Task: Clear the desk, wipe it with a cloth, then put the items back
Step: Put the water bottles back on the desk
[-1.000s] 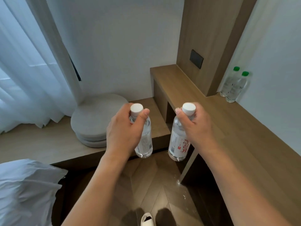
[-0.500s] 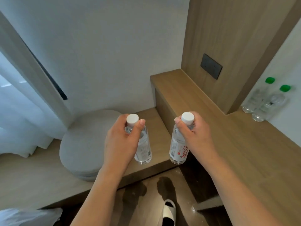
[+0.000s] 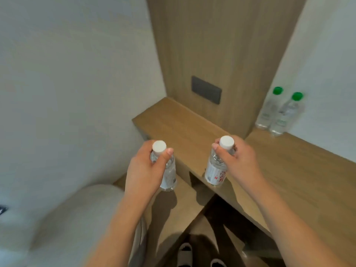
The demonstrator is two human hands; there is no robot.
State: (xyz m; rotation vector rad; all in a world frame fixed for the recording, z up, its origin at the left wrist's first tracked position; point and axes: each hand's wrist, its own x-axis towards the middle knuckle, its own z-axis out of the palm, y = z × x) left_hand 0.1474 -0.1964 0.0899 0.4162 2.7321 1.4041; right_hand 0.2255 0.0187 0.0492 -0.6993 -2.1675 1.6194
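So compared to a second ago the view has swung right and closed in on the long light-wood desk (image 3: 289,170). The bed corner and curtain that were on the left are gone from view, and both bottles have travelled from over the dark floor to right at the desk's near edge. My read is that this is the put-the-items-back stage, with two bottles about to be set down.

Nearest to the camera are a pair of white slippers (image 3: 202,255) on the dark wood floor, and a round pale grey cushion (image 3: 81,218) sitting low on the left. Next, the left hand (image 3: 144,172) is curled round the neck of a clear plastic water bottle with a white cap (image 3: 167,174), thumb pinching just under the cap. That one hangs upright over the lower wooden platform, just short of the desk. The right hand (image 3: 240,158) grips a second clear white-capped bottle with a red-printed label (image 3: 215,170) the same way; it's over the desk's front edge, and I can't tell if the base is touching yet.

Farther back on the right, two clear green-capped bottles (image 3: 279,114) stand side by side against the wall, next to the tall wood panel with a dark grey socket plate (image 3: 206,90). Nothing blocks the near-left stretch of desktop, so I'd guess both bottles can be set there without nudging the green pair.
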